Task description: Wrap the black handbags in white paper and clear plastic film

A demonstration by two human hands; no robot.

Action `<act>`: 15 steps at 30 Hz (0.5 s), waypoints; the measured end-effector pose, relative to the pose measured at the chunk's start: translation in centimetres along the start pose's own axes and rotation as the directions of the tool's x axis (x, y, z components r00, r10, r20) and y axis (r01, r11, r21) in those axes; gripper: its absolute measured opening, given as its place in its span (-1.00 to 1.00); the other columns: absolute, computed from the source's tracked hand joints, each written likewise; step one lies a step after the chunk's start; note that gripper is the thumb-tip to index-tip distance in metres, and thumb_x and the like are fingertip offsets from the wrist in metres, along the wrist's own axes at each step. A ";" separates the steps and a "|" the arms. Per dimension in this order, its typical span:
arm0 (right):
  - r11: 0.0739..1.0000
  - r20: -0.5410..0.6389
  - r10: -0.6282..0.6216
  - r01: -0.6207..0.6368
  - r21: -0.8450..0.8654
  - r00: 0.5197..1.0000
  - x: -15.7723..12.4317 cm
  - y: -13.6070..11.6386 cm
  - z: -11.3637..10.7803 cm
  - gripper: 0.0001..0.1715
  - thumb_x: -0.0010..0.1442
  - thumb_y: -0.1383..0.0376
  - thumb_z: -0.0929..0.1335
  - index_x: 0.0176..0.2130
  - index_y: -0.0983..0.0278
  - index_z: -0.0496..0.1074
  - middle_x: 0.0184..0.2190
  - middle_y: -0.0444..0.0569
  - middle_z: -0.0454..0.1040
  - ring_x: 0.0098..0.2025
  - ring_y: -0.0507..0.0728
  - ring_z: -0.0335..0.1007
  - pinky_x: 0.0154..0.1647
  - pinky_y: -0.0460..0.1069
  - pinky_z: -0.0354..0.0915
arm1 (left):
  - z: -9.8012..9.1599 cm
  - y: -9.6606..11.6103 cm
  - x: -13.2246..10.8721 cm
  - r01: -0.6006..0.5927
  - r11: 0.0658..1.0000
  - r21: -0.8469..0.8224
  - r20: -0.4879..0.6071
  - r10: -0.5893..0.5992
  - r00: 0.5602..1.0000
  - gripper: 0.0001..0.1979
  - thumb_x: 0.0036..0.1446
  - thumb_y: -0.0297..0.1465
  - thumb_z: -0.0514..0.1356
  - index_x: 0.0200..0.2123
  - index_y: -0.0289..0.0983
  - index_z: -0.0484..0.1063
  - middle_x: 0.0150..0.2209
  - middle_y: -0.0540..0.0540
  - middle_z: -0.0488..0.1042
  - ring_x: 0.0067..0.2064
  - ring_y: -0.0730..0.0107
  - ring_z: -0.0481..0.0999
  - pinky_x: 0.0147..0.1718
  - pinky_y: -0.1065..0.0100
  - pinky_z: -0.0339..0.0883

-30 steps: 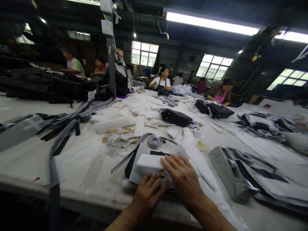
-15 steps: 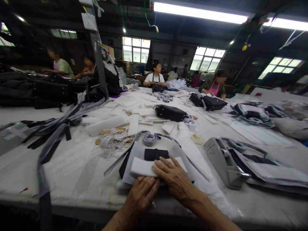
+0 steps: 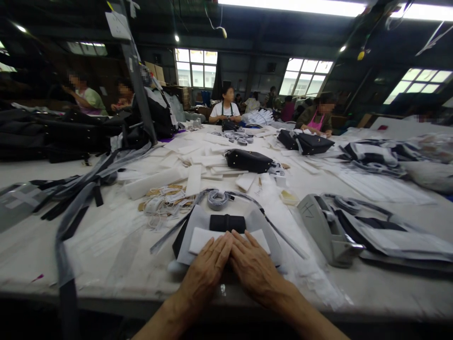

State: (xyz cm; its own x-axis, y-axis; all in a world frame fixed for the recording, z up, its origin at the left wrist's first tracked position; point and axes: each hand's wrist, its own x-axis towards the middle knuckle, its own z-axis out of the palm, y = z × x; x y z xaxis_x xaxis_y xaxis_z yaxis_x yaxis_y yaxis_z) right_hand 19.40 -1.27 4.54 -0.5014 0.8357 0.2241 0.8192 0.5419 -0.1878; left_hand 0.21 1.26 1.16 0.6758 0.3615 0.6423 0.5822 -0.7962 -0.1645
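Observation:
In front of me at the table's near edge lies a black bag [image 3: 179, 242], partly covered by thin white wrapping sheet [image 3: 194, 221]. A white foam pad [image 3: 198, 239] rests across it, below a dark flap or strap piece [image 3: 227, 223]. Both my left hand [image 3: 208, 264] and my right hand [image 3: 252, 264] lie flat on the foam pad, fingers stretched forward and fingertips nearly meeting. Neither holds anything. Beyond the bag sits a coiled, plastic-wrapped strap [image 3: 217, 200]. The bag's near side is hidden under my hands.
A grey tape dispenser [image 3: 320, 231] stands to the right, beside another partly wrapped bag [image 3: 385, 241]. Tangled tags with strings [image 3: 166, 205] lie left of centre. Foam sheets [image 3: 155, 183] and a black bag [image 3: 249, 160] are farther back. Co-workers sit across the table.
My left hand has moved up from the bag's near edge onto the foam pad, its fingers now straightened. My right hand has shifted slightly, its fingers closer together. The view has tilted a little.

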 end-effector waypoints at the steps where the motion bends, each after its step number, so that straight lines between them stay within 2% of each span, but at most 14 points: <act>1: 1.000 -0.019 0.014 -0.014 0.005 1.000 -0.1 0.1 0.0 -0.48 0.34 0.38 0.24 0.26 0.31 0.27 0.26 0.11 0.32 0.32 0.24 0.19 0.34 0.24 0.12 | 0.2 -0.2 -0.3 -0.007 1.000 0.016 0.013 0.007 1.000 -0.46 0.25 -0.67 -0.17 0.29 -0.51 0.10 0.22 -0.30 0.36 0.30 0.29 0.27 0.21 0.21 0.28; 4: 0.998 -0.054 0.067 -0.068 -0.014 0.996 -0.8 0.6 -0.5 -0.39 0.27 0.27 0.35 0.25 0.41 0.28 0.24 0.22 0.34 0.28 0.30 0.24 0.30 0.24 0.21 | 0.4 -0.4 -1.2 -0.005 1.000 0.011 0.056 0.004 0.998 -0.46 0.28 -0.64 -0.14 0.32 -0.47 0.08 0.21 -0.29 0.38 0.27 0.27 0.31 0.19 0.19 0.32; 7: 0.994 -0.048 0.088 -0.091 -0.058 0.995 -1.8 1.0 -0.5 -0.37 0.23 0.26 0.40 0.24 0.35 0.30 0.26 0.18 0.31 0.31 0.34 0.20 0.33 0.31 0.13 | 0.1 -0.6 -1.5 -0.031 0.999 -0.037 0.047 0.032 0.998 -0.50 0.30 -0.60 -0.10 0.29 -0.38 0.18 0.19 -0.24 0.41 0.25 0.26 0.34 0.17 0.16 0.34; 10: 0.994 -0.040 0.086 -0.089 -0.071 0.995 -2.8 0.9 0.5 -0.39 0.26 0.34 0.36 0.27 0.28 0.28 0.29 0.09 0.28 0.32 0.30 0.17 0.35 0.31 0.09 | -0.1 -0.2 -0.7 -0.034 0.995 -0.094 0.024 0.037 0.999 -0.56 0.29 -0.59 -0.07 0.19 -0.36 0.29 0.13 -0.21 0.46 0.22 0.23 0.38 0.17 0.12 0.32; 12: 0.994 -0.037 0.088 -0.090 -0.063 0.995 -3.1 0.8 1.0 -0.38 0.27 0.36 0.34 0.28 0.28 0.25 0.30 0.09 0.27 0.33 0.29 0.16 0.35 0.30 0.09 | 0.0 0.4 0.2 0.014 0.991 -0.130 0.059 -0.006 0.998 -0.67 0.30 -0.50 0.01 0.09 -0.34 0.35 0.09 -0.21 0.49 0.17 0.17 0.43 0.16 0.04 0.31; 15: 0.996 -0.006 0.086 -0.086 -0.008 0.996 -3.2 1.2 0.3 -0.38 0.27 0.31 0.34 0.28 0.34 0.25 0.29 0.14 0.26 0.33 0.30 0.15 0.36 0.30 0.07 | 0.5 1.3 1.4 0.082 0.983 -0.167 0.113 -0.064 0.992 -0.78 0.30 -0.38 0.11 -0.02 -0.29 0.38 0.03 -0.17 0.51 0.11 0.16 0.47 0.14 0.01 0.30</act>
State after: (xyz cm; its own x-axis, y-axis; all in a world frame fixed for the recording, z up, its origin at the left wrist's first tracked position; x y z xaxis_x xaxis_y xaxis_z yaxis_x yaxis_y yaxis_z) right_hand 21.93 -3.26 3.28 -0.4273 0.8788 0.2125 0.8617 0.4670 -0.1983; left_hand 2.14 1.00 1.50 0.6837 0.4641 0.5631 0.5525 -0.8334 0.0161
